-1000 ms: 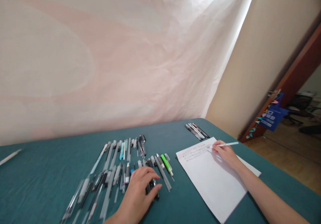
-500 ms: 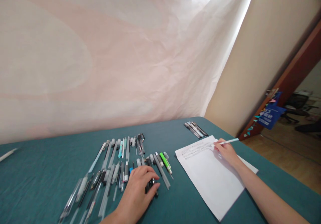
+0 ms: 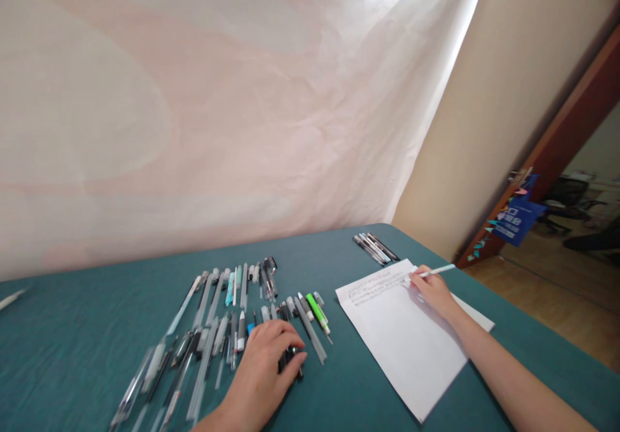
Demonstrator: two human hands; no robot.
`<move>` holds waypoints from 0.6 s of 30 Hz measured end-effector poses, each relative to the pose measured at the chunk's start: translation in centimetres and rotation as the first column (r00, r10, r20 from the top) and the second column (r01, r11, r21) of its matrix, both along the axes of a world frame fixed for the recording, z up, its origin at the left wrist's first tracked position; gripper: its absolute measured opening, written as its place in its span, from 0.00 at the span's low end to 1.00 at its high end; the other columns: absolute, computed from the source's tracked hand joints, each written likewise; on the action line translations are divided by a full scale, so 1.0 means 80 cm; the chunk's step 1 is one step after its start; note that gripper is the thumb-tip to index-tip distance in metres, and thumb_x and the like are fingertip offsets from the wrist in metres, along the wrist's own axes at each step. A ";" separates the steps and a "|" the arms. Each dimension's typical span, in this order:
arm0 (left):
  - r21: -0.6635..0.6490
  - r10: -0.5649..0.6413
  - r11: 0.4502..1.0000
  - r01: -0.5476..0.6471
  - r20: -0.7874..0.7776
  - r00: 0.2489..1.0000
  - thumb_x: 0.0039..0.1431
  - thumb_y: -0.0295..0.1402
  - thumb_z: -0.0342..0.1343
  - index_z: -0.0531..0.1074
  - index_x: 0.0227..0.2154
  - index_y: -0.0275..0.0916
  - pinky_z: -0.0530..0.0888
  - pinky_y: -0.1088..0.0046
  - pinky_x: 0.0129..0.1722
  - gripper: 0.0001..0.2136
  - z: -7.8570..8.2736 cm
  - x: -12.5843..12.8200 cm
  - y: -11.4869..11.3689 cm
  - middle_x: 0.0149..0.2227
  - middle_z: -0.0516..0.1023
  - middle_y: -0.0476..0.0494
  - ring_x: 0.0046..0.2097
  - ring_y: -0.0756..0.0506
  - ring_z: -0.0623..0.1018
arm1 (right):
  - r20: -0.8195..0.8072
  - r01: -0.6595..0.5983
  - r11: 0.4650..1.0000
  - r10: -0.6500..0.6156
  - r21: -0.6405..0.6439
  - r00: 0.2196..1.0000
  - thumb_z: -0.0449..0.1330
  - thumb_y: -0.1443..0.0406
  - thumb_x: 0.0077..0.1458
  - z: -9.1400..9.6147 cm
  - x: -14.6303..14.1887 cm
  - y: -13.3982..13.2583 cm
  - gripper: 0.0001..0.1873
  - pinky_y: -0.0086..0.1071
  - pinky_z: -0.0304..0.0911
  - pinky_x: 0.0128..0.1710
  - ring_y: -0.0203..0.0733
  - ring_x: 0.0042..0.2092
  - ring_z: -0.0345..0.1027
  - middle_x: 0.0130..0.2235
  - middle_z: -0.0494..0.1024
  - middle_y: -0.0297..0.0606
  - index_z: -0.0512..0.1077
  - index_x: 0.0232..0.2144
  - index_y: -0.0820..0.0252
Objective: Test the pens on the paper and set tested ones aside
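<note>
My right hand (image 3: 433, 292) is closed around a slim white and pale-blue pen (image 3: 444, 268), its writing end down at the sheet of white paper (image 3: 407, 348). Rows of small dark handwriting fill the top of that sheet; below them it is blank. Among the loose pens, my left hand (image 3: 264, 361) rests with curled fingers, thumb and forefinger around a dark pen (image 3: 294, 358) that is mostly hidden. Beside its fingertips lie a grey pen (image 3: 312, 335) and a bright green pen (image 3: 317, 312).
Many pens (image 3: 201, 335), clear, grey, black and teal, lie in rough rows on the green tablecloth (image 3: 72, 348). A small bunch of pens (image 3: 375, 248) sits at the far right corner. One white pen (image 3: 10, 299) is at the left edge. Behind hangs a pale curtain (image 3: 217, 109).
The view has shifted slightly, so everything sits a little farther left. My right hand stays at the written lines with the pen; my left hand keeps its place among the pens.
</note>
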State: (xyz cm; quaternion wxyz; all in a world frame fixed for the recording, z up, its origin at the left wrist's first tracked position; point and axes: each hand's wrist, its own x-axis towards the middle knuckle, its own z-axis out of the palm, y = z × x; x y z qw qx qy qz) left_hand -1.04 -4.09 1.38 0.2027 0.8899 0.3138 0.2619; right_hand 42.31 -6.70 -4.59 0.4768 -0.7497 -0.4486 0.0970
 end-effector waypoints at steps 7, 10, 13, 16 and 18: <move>0.010 0.006 1.000 -0.006 -0.008 1.000 0.55 0.31 0.53 0.73 0.32 0.42 0.66 0.62 0.43 0.05 0.000 0.000 0.000 0.37 0.73 0.43 0.41 0.42 0.72 | 0.012 0.010 1.000 -0.010 0.004 1.000 0.54 0.56 0.45 0.001 -0.003 0.000 0.13 0.28 0.54 0.21 0.35 0.20 0.57 0.17 0.65 0.30 0.64 0.18 0.58; 0.013 0.003 1.000 -0.003 -0.014 1.000 0.55 0.31 0.53 0.73 0.32 0.43 0.66 0.62 0.43 0.05 0.000 0.000 0.000 0.38 0.73 0.43 0.42 0.42 0.71 | 0.020 0.013 1.000 -0.013 -0.004 1.000 0.54 0.56 0.46 0.002 -0.003 0.000 0.13 0.28 0.54 0.21 0.35 0.20 0.58 0.17 0.65 0.30 0.64 0.18 0.58; 0.009 0.007 1.000 -0.007 -0.025 1.000 0.55 0.31 0.53 0.73 0.32 0.43 0.66 0.63 0.44 0.05 0.001 0.000 0.001 0.38 0.73 0.44 0.42 0.42 0.72 | 0.037 0.007 1.000 -0.006 -0.018 0.999 0.54 0.57 0.46 0.003 -0.003 0.000 0.12 0.28 0.54 0.22 0.35 0.20 0.58 0.17 0.66 0.29 0.64 0.18 0.58; 0.016 0.013 1.000 -0.012 -0.027 1.000 0.55 0.31 0.53 0.73 0.32 0.43 0.66 0.63 0.43 0.05 0.001 0.000 0.001 0.38 0.73 0.44 0.42 0.42 0.72 | 0.058 0.000 0.999 0.001 -0.032 0.998 0.55 0.59 0.45 0.004 -0.003 0.001 0.11 0.28 0.53 0.21 0.35 0.20 0.58 0.17 0.66 0.29 0.64 0.17 0.58; 0.026 0.014 1.000 -0.013 -0.027 1.000 0.55 0.31 0.53 0.73 0.32 0.43 0.66 0.64 0.43 0.05 0.001 0.000 0.001 0.38 0.73 0.44 0.42 0.42 0.72 | 0.069 0.002 0.999 0.000 -0.034 0.998 0.55 0.59 0.45 0.005 -0.002 0.001 0.11 0.28 0.52 0.21 0.35 0.20 0.58 0.16 0.66 0.29 0.64 0.17 0.57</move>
